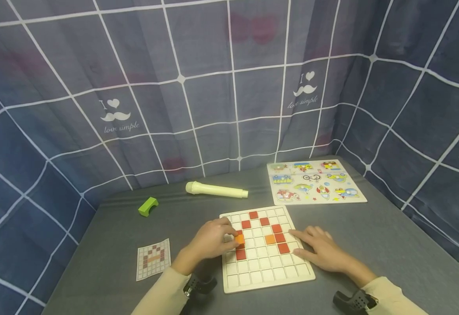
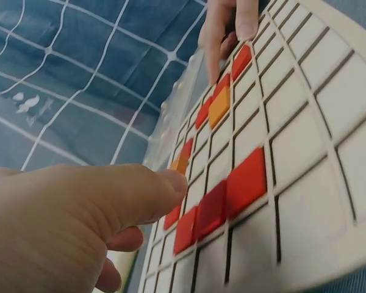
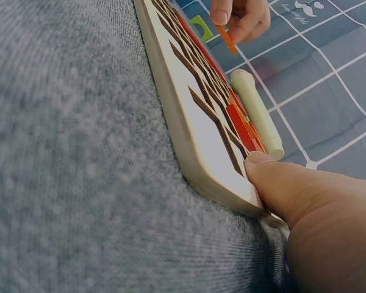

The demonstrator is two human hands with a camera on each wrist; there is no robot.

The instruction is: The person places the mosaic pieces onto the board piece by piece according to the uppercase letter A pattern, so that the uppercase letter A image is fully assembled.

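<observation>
A cream gridded wooden board (image 1: 266,275) lies on the table with several red square tiles (image 1: 283,248) set in its cells. One orange tile (image 1: 270,239) sits in a cell beside the red ones on the right. My left hand (image 1: 212,238) pinches another orange tile (image 1: 239,239) between thumb and fingers, raised over the left red tiles; the right wrist view shows this held tile (image 3: 226,39) tilted and apart from the board. My right hand (image 1: 324,251) rests on the board's right edge, thumb and forefinger extended. The left thumb partly covers the held tile in the left wrist view.
Left of the board lies a small pattern card (image 1: 153,259) with a coloured grid. A green bridge-shaped block (image 1: 148,206) and a pale yellow toy microphone (image 1: 217,190) lie behind. A vehicle picture puzzle board (image 1: 316,181) is at the back right, near the curtain (image 1: 209,96).
</observation>
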